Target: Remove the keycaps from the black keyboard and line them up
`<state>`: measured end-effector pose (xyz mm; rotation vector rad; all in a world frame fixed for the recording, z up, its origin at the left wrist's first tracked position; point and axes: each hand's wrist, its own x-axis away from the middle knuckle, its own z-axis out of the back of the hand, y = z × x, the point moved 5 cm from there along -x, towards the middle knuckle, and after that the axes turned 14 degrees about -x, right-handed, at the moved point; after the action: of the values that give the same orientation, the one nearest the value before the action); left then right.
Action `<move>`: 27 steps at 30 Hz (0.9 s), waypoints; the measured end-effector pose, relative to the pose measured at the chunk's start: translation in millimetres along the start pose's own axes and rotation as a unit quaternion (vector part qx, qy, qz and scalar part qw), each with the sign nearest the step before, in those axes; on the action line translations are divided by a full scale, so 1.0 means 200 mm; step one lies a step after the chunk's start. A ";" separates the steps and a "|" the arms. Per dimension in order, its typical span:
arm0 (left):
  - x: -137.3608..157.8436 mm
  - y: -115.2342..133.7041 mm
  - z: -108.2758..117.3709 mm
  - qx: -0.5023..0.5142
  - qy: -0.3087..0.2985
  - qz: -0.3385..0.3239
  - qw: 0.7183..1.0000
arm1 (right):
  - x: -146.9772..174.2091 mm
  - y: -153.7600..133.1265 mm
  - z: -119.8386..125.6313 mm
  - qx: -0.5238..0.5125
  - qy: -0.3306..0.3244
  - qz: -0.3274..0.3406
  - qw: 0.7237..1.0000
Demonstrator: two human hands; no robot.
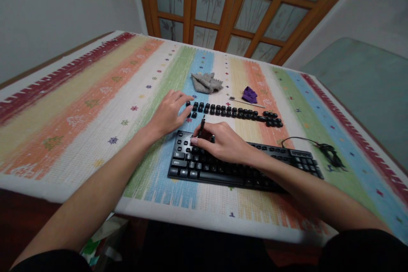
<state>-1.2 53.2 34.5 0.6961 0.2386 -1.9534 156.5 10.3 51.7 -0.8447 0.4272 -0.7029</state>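
Observation:
My right hand [223,140] is closed over the left part of a black keyboard [223,177]. Its fingers grip a slim black pen-shaped tool [202,126], held upright; the lower end is at the upper left keys, where several caps are off and small key posts show. Beyond the keyboard, loose black keycaps [229,111] lie in rows on the cloth. My left hand [170,112] reaches to the left end of these rows, thumb and fingers apart, with the fingertips close to the keycaps. Whether they touch one is unclear.
A crumpled grey cloth [207,83] and a purple cloth [250,94] lie behind the keycaps, with a thin stick [248,102] between. The coiled keyboard cable [331,154] rests at right. A striped tablecloth [127,157] covers the table; a wood-framed glass door [210,4] stands behind.

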 end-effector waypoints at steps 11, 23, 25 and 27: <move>-0.01 -0.01 0.04 0.062 0.017 0.040 0.997 | -0.04 0.15 0.02 -0.198 0.055 -0.022 0.978; 0.01 0.05 -0.01 0.368 -0.145 0.066 0.916 | -0.01 0.18 0.21 -0.301 0.180 -0.007 0.937; 0.01 0.08 -0.02 0.360 -0.164 0.052 0.917 | -0.01 0.18 0.22 -0.297 0.184 -0.005 0.937; 0.01 0.10 -0.02 0.349 -0.180 0.038 0.919 | 0.00 0.18 0.22 -0.297 0.183 -0.002 0.937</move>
<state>16.9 43.7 32.1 0.7521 -0.7368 -2.0412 197.4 50.4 50.0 -1.2849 1.0072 -0.7476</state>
